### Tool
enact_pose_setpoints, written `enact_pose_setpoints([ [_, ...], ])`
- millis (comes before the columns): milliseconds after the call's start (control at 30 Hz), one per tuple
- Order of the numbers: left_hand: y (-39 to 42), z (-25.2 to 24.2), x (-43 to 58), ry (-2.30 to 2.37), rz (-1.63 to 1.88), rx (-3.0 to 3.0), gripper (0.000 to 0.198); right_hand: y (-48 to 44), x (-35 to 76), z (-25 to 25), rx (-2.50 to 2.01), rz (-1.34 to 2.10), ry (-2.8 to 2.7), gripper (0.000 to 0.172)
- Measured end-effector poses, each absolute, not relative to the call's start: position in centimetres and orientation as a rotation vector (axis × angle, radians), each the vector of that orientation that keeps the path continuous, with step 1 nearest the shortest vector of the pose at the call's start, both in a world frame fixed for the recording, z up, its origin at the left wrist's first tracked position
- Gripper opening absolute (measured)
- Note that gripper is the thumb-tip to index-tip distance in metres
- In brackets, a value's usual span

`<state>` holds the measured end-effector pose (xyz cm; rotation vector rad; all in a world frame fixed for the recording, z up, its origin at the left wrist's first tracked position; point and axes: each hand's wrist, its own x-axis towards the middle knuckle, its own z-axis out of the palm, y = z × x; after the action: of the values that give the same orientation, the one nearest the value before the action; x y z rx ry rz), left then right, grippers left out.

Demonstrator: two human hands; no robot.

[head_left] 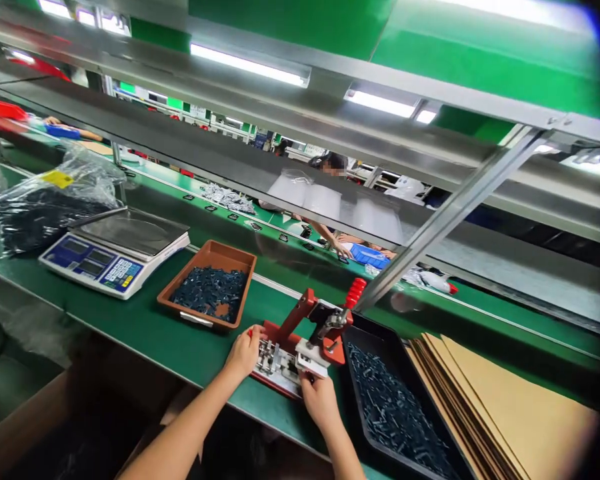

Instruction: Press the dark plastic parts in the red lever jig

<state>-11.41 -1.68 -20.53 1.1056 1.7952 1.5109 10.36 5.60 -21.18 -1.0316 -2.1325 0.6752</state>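
Note:
A toggle-clamp press with a red frame and a raised red handle stands at the bench's front edge. My left hand is closed at the left end of its metal fixture, a bit of red showing by the fingertips; what they grip is hidden. My right hand is closed just below the press's white block, near the fixture's right end. Something small and dark shows at its fingertips, too small to name. Left of the press, a brown tray holds small dark parts; a black tray to the right holds more.
A weighing scale and a clear plastic bag with dark contents stand on the left. Cardboard sheets are stacked at the right. A slanted metal post rises behind the press. Across the bench, a co-worker's hand is near a blue tray.

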Motion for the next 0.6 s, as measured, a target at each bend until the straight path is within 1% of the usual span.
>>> enact_pose_setpoints([
  [100, -1.7, -20.3, -11.6, 1.769, 1.503, 1.159, 0.056, 5.3, 10.1, -20.8, -1.023, 0.612, -2.125, 0.033],
  [200, -3.3, -19.9, -10.8, 1.879, 1.544, 1.255, 0.050, 4.6, 10.2, -20.4, -1.016, 0.501, -2.065, 0.031],
  [300, -7.8, -20.4, -8.8, 2.065, 1.680, 1.370, 0.066, 3.1, 10.9, -20.4, -1.145, 0.386, -1.992, 0.029],
  [333, -9.8, -20.9, -7.9, 2.081, 1.717, 1.402, 0.068, 2.1, 11.1, -20.6, -1.211, 0.352, -1.959, 0.029],
  [400, -14.1, -21.9, -5.9, 1.967, 1.708, 1.411, 0.064, -0.6, 11.3, -21.0, -1.260, 0.330, -1.904, 0.027],
  [467, -17.8, -23.2, -3.9, 1.730, 1.589, 1.276, 0.058, -4.4, 10.9, -21.2, -1.135, 0.461, -1.966, 0.023],
  [500, -19.2, -23.8, -3.1, 1.640, 1.527, 1.156, 0.056, -6.5, 10.4, -21.1, -1.028, 0.598, -2.054, 0.021],
  [567, -20.9, -24.9, -2.3, 1.581, 1.458, 0.885, 0.055, -10.2, 8.9, -21.0, -0.805, 0.911, -2.264, 0.022],
  [600, -21.3, -25.3, -2.2, 1.592, 1.446, 0.766, 0.057, -11.7, 8.1, -21.0, -0.746, 0.984, -2.293, 0.023],
])
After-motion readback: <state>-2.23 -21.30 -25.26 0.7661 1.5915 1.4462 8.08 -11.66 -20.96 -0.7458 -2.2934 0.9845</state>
